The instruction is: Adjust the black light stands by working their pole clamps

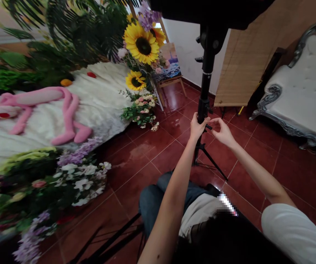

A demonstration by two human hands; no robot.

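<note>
A black light stand (206, 82) rises from the tiled floor, its upper end running into a large dark box-like head (213, 13). My left hand (198, 127) is wrapped around the stand's pole, low on the column, with the thumb lying across its front. From the pole a small black knob (209, 127) sticks out to the right. Beside this knob is my right hand (223, 132), its fingers curved and apart, fingertips close above and below the knob's end. Whether they touch it I cannot tell. Below the hands, the stand's legs (214, 163) spread out.
A pink plush toy (71, 117) lies on a white furry cover (102, 88) at left, among artificial flowers (83, 176). Sunflowers (142, 46) and a small painting (171, 62) stand behind. A white sofa (309, 80) is at right. More black legs (116, 234) stand nearby, lower left.
</note>
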